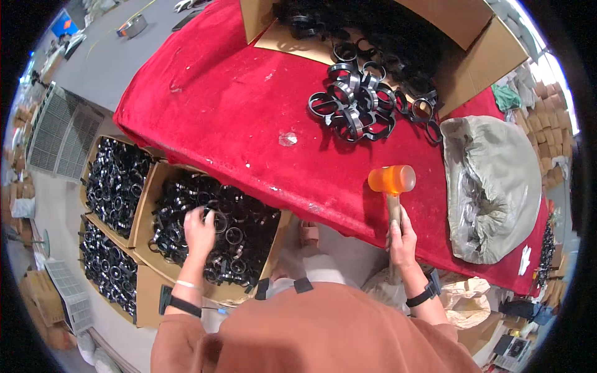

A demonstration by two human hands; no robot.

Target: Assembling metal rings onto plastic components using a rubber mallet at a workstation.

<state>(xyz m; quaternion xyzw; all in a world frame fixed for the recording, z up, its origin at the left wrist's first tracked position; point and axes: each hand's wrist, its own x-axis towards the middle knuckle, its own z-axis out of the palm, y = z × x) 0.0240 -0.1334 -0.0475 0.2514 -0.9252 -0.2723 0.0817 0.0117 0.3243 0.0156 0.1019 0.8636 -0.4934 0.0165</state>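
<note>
My right hand (pixel 402 241) is wrapped round the wooden handle of a mallet (pixel 392 180) with an orange, see-through head. It holds the mallet upright over the front edge of the red-covered table. To the left, my left hand (pixel 199 231) reaches down over a cardboard box (pixel 144 231) full of black and silver rings (pixel 234 236). Its fingers are bent and a little apart, close to the rings, and nothing clearly shows between them. On the table lies a loose heap of similar rings (pixel 348 102), in front of an open carton.
The red cloth (pixel 217 93) covers the table. At its back stands the open carton (pixel 479 68) of dark parts; a grey-green sack (pixel 491 193) lies at the right. Two more boxes of rings (pixel 118 180) stand left of my left hand. A grey surface (pixel 137 62) lies beyond.
</note>
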